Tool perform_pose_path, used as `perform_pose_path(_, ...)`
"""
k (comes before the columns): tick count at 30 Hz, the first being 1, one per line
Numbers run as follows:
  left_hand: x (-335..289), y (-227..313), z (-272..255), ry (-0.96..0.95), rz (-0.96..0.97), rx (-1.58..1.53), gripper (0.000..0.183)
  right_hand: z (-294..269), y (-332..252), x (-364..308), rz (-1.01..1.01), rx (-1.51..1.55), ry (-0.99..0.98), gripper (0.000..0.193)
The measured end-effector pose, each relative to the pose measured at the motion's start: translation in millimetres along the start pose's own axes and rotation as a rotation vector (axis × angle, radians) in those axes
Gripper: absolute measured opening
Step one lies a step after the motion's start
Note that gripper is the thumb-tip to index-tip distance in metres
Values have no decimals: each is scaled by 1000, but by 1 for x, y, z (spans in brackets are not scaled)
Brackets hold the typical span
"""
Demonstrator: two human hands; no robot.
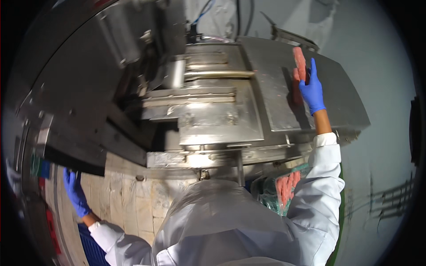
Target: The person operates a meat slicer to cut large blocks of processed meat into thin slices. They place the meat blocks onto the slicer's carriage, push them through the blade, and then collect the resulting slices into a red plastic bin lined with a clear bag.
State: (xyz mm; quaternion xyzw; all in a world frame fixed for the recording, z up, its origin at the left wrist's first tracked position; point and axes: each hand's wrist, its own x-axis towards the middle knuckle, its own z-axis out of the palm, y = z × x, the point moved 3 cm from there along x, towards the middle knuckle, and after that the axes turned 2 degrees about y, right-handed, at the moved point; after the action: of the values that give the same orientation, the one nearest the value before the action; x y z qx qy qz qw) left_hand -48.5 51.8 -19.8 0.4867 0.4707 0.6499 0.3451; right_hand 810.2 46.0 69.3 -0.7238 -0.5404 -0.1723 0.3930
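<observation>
My right hand [314,92], in a blue glove, is over the flat steel plate [279,108] at the right end of a machine. Its fingers stretch forward beside a long piece of pink meat [299,60], with the thumb against or very near it. A second piece of pink meat [296,82] lies just left of the thumb. Far to the left, my left hand [76,195], also gloved in blue, reaches up to the lower edge of the dark machine housing [66,119]. Its fingers look extended and apart, with the tips partly hidden by that edge.
Between my hands sits a steel bed with rails and a bar [219,74]. Below the plate, a green plastic-lined container [268,195] holds several pink meat strips [287,186]. A blue crate [91,246] stands at lower left on the tiled floor [128,195].
</observation>
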Motion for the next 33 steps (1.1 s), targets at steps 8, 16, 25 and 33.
perform_pose_path(8,-7,18,22,18,-6,26,53,221,-177,20,-192,412,-541,92)
perform_pose_path(16,-8,21,35,49,-30,33,50,384,-250,1,-46,644,-766,95)
perform_pose_path(25,-14,19,38,118,-32,-37,52,194,-191,45,-97,627,-423,74)
perform_pose_path(33,-8,19,30,84,-61,-32,54,23,41,-2,31,-321,-111,78)
